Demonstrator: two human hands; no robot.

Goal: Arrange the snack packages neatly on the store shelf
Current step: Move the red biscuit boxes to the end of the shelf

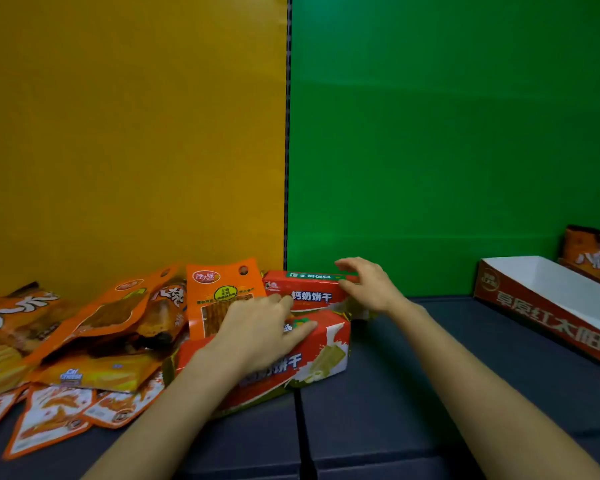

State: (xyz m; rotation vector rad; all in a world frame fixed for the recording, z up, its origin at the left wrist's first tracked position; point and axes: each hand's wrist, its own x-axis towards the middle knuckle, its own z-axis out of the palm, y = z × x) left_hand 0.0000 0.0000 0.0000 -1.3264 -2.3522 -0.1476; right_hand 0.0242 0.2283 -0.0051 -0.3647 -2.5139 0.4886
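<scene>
Far left, orange pouches (pixel 94 317) lie in a loose heap on the dark shelf (pixel 430 393), overlapping at all angles, so they look unsorted. One pouch (pixel 222 289) leans upright against the yellow back panel (pixel 129 133), just left of two red biscuit packs. The left hand (pixel 257 330) rests on the near pack (pixel 312 358), its fingers (pixel 303 330) fairly straight and spread. It probably pins that pack down so it cannot slide while the other is squared. One fingertip reaches the face of the far pack (pixel 312 294), which lies along the back where the yellow and green panels meet. The right hand (pixel 369 285) grips that pack's right end, with the fingers curled over its top edge and the thumb lower, likely to push it back into line. Far right, an empty red tray (pixel 548 317) sits well apart, and an orange box (pixel 593 254) stands behind it.
</scene>
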